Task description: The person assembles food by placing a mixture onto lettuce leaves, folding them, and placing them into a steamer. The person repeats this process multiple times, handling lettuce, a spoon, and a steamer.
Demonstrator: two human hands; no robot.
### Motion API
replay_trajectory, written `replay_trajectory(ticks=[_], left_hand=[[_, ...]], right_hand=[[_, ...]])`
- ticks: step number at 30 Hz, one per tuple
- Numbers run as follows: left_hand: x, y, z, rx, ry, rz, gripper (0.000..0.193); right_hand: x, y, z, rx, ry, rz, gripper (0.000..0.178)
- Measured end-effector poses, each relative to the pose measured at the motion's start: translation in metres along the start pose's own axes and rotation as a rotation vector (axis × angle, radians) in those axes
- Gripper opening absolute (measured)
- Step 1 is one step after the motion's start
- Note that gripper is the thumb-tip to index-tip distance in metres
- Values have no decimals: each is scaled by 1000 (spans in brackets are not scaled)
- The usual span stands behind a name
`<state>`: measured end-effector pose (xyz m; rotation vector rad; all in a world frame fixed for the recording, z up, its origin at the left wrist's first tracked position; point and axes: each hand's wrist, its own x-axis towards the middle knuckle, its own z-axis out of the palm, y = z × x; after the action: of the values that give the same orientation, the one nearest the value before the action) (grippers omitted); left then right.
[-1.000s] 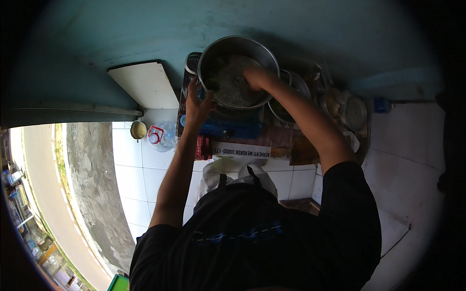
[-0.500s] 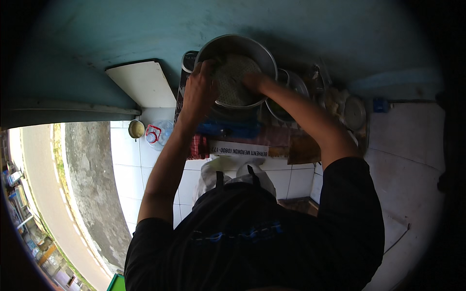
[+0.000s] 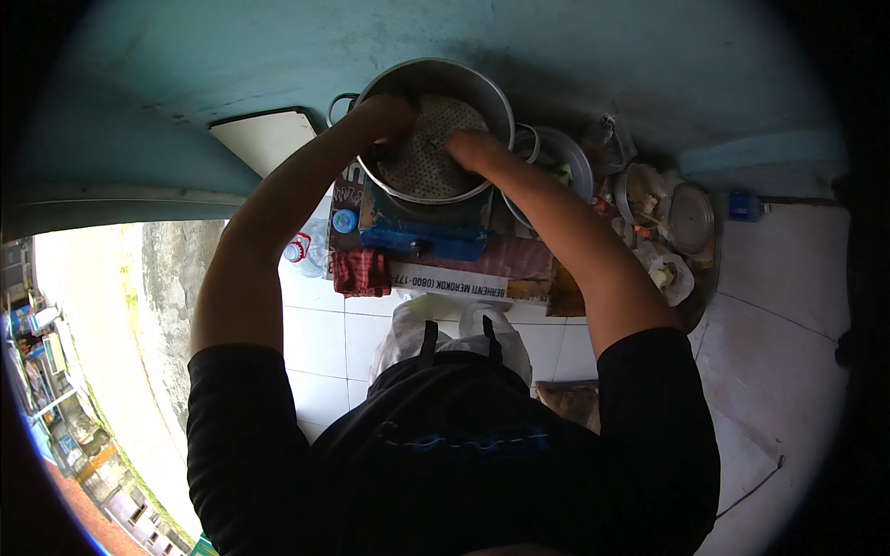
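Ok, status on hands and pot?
Left hand and right hand inside pot, at perforated plate; grips unclear. Pot over blue stove. Metal bowl close on right.

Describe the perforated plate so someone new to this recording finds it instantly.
Find the teal wall, then the big two-handled metal pot beside it. Inside, between the left hand and right hand, is the greyish perforated plate. Its many small holes set it apart from the pot's unpierced side.
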<state>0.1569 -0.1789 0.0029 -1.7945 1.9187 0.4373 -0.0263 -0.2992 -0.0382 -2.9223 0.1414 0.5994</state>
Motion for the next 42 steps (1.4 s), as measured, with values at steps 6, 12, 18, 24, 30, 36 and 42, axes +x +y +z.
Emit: replay_trajectory(ticks=[6, 12, 18, 24, 30, 36, 42], left_hand=[[6, 0, 13, 108, 157, 62, 13], [14, -3, 18, 205, 123, 152, 9], [4, -18, 5, 222, 82, 222, 11], [-25, -22, -23, -209, 156, 173, 33], [-57, -18, -24, -969, 312, -195, 48], [-10, 26, 19, -897, 227, 8, 37], [40, 66, 50, -861, 39, -100, 36]], right_hand=[[0, 0, 3, -14, 43, 7, 18], [-2, -2, 4, 31, 114, 22, 16], [-4, -1, 1, 31, 81, 32, 16], [0, -5, -4, -5, 72, 57, 20], [-4, -5, -14, -41, 59, 53, 23], [12, 13, -19, -174, -162, 1, 30], [35, 30, -43, -272, -459, -20, 34]])
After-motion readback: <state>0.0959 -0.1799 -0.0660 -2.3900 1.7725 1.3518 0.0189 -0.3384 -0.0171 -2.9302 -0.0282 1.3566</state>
